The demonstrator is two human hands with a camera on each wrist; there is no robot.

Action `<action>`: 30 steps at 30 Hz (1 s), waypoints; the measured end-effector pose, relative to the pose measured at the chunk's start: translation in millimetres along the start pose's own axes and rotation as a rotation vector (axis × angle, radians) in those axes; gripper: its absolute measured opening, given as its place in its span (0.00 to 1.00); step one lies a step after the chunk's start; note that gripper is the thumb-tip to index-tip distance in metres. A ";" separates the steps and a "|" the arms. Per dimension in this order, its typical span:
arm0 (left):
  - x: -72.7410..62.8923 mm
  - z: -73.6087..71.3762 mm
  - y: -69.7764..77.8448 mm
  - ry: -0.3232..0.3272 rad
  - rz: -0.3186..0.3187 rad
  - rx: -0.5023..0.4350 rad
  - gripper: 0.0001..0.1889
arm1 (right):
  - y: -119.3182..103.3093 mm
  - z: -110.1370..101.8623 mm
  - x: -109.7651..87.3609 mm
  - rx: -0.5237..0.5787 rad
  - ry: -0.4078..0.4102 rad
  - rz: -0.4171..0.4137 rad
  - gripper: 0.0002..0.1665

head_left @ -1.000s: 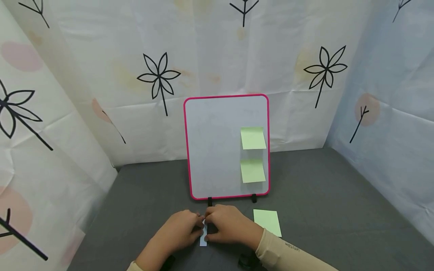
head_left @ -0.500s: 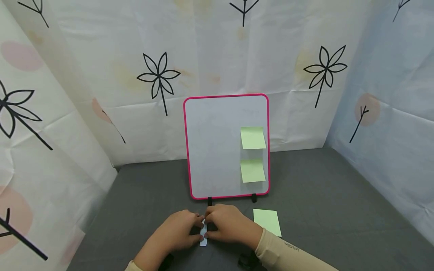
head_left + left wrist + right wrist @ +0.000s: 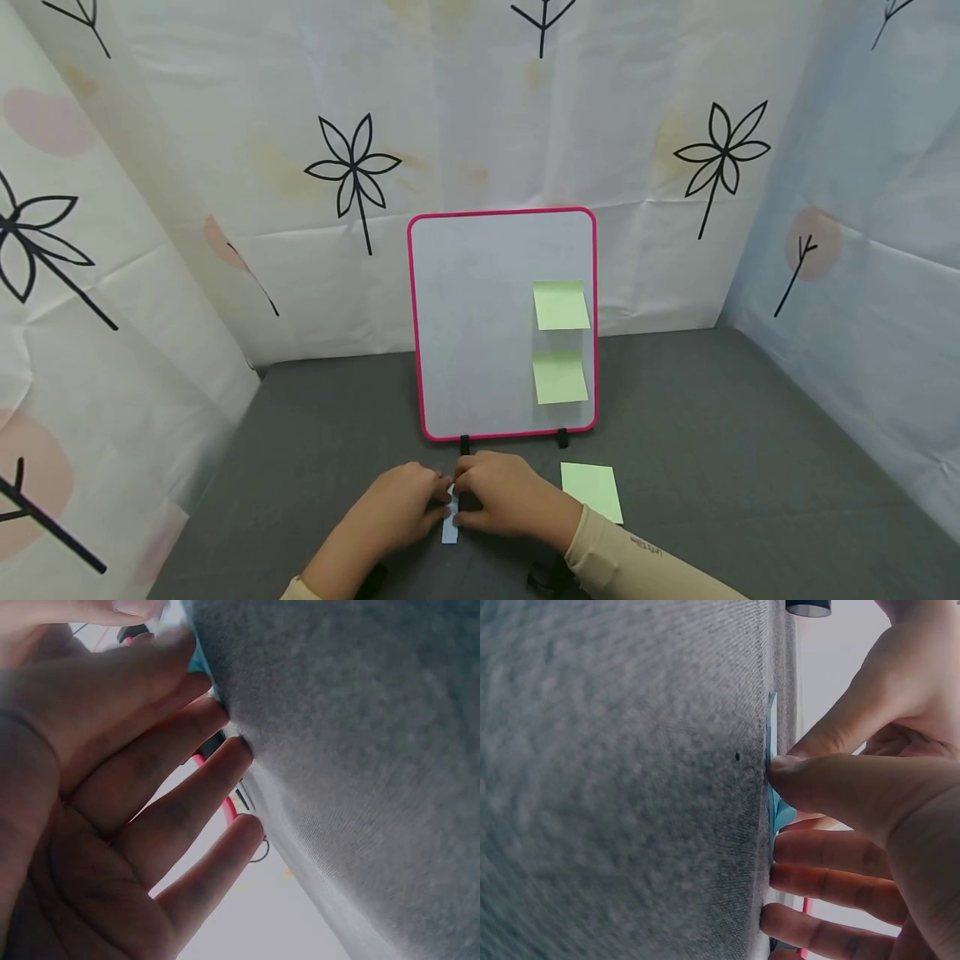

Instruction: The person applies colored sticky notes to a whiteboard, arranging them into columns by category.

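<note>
Head view shows a cloth backdrop (image 3: pixel 480 92), printed with black plant outlines, on three sides of a grey worktop (image 3: pixel 690 483). A pink-framed whiteboard (image 3: pixel 480 333) stands on it. Nearer, the person's right hand (image 3: pixel 510 498), below a beige sleeve (image 3: pixel 637 554), and left hand (image 3: pixel 393 510) face each other; the grip of each is fairly wide, thumb and index tips apart, other fingers nearly straight. Smaller are three pale green sticky notes: an upper note (image 3: pixel 561 305) and a lower note (image 3: pixel 560 378) on the whiteboard's right side, and a loose note (image 3: pixel 592 487) flat on the worktop, partly hidden by the right arm. A light blue paper strip (image 3: pixel 450 532) lies between the hands, touched by their fingertips. Smallest, two black feet (image 3: pixel 562 438) hold the whiteboard's lower edge.
</note>
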State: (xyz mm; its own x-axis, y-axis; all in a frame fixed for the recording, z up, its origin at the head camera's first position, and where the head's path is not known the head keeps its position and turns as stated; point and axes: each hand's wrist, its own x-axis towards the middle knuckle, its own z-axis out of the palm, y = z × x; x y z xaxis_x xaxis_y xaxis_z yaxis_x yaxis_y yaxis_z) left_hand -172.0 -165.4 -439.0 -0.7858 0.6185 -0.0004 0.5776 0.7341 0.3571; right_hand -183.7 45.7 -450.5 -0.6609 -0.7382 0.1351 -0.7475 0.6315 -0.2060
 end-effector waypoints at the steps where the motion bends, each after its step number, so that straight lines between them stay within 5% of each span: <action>1: 0.2 0.5 -0.1 0.009 0.004 0.006 0.02 | 0.1 0.0 -0.1 0.003 -0.001 0.001 0.14; 9: 0.5 3.5 -1.1 0.054 0.037 0.076 0.06 | -0.6 -0.8 -1.0 0.000 0.002 -0.007 0.21; 15: 2.3 -0.1 -2.0 0.014 0.026 -0.011 0.09 | 0.5 -2.3 -1.3 -0.029 0.004 -0.029 0.25; 30: 1.7 -1.6 -6.5 0.012 0.018 -0.041 0.03 | 1.7 -4.6 -0.9 0.025 0.051 -0.117 0.17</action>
State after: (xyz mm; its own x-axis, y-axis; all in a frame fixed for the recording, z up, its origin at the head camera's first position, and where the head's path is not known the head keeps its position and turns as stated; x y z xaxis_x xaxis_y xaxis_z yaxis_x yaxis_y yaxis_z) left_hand -177.4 -169.5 -439.8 -0.7783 0.6277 0.0171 0.5820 0.7109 0.3949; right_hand -184.7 48.6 -446.5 -0.5721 -0.7933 0.2084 -0.8183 0.5349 -0.2103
